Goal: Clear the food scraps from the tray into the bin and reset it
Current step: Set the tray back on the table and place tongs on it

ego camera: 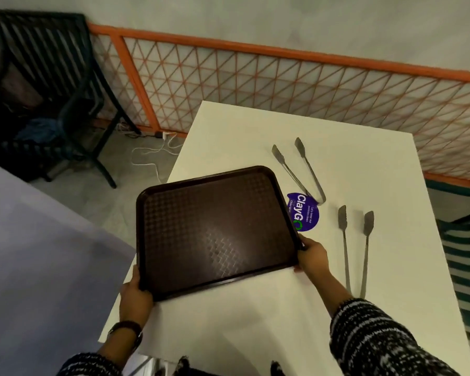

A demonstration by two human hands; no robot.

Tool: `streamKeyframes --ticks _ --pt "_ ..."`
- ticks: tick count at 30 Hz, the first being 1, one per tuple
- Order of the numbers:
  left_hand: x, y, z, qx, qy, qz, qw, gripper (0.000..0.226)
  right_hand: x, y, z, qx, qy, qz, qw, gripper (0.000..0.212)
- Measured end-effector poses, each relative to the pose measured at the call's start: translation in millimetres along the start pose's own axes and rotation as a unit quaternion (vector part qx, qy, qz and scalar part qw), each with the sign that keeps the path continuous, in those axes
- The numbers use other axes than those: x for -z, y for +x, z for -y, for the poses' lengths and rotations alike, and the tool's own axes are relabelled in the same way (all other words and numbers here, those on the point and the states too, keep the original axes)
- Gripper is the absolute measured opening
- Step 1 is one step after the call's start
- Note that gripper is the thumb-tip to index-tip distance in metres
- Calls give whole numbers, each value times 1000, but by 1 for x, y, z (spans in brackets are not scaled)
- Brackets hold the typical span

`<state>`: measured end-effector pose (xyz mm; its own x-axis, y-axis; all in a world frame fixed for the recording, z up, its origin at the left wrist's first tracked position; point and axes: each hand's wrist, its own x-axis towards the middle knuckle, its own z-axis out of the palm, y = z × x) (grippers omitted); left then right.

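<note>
A person's left hand (135,294) and right hand (312,256) grip opposite edges of a bare brown tray (217,232) (fingers curled tight), with two metal tongs (299,169) lying beside it on the white table (255,335).

Both hands gripping brown tray (215,232), left hand (135,297), right hand (312,256)

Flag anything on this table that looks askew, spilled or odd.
Nothing spilled or damaged. The brown tray is empty, sits skewed to the table edges and overhangs its left side, held by the left hand and right hand. It partly covers a purple sticker. Two tongs lie apart.
</note>
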<state>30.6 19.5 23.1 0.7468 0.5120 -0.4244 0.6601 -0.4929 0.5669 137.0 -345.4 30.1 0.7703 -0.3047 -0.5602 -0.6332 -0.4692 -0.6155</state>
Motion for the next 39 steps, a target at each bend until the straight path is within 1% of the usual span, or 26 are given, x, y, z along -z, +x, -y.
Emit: streamKeyframes --ticks 2,6,10,12,14,17,20,23,28,30,32,34,36,39 --pt "2 21 -12 -16 11 7 1000 75 1 6 7 -21 23 -3 1000 51" --pt "5 61 -38 -14 39 24 999 68 1 15 19 -58 84 -5 995 52" --pt "6 91 -67 -43 -38 30 998 53 -1 24 32 -83 133 -21 987 53" --pt "4 107 -82 -62 -32 37 997 46 -2 30 36 -94 166 -33 981 54" --pt "2 120 -98 -63 -32 45 997 38 -2 36 40 -111 191 -45 974 54" --pt "-5 143 -121 -71 -30 51 996 41 -1 46 44 -129 204 -62 968 54" --pt "-9 159 -143 -76 -16 53 996 35 1 55 46 -145 204 -72 966 54" --pt "-14 171 -161 -92 -25 48 994 37 2 64 46 -151 227 -88 958 52" --pt "-22 197 -180 -118 4 71 990 55 1 78 48 -140 214 -104 961 52" --pt "-24 206 -185 -120 17 64 990 62 3 83 50 -136 209 -108 962 54" --pt "-26 211 -190 -122 22 59 991 64 6 89 53 -118 195 -113 967 56" --pt "-29 214 -194 -120 12 59 991 67 10 95 58 -95 165 -116 975 53" --pt "-32 217 -197 -118 3 61 991 68 14 102 64 -87 161 -113 977 49" --pt "-37 219 -202 -121 -4 61 991 69 22 113 72 -82 133 -117 981 50"
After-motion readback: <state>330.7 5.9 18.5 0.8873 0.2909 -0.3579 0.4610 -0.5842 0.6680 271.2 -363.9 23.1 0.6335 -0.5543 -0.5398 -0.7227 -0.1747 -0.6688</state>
